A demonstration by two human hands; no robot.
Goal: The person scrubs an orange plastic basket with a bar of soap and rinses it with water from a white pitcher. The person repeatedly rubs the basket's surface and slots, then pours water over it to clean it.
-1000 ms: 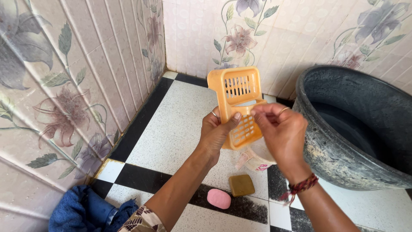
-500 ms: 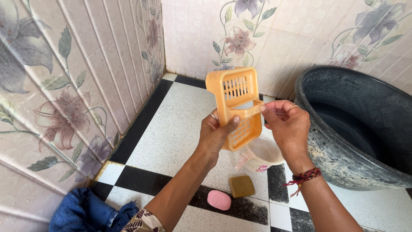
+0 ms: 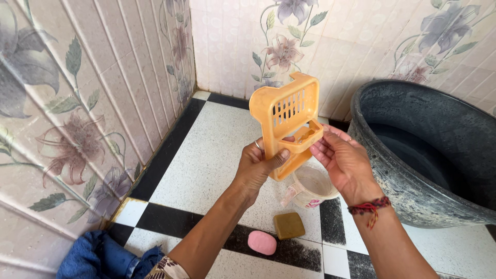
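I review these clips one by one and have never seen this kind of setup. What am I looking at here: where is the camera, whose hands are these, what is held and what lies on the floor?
There is no machine here. One camera sits on a person's head and looks down at their own bare hands in a tiled corner. The left hand grips an orange slotted plastic soap holder from its lower left edge, thumb on the front. The right hand is open, its fingers touching the holder's front rail from the right. Below, on the black-and-white tiled floor, lie a pink soap bar, a brown soap bar and a small white mug. A large dark basin stands to the right, and a blue cloth lies at lower left.
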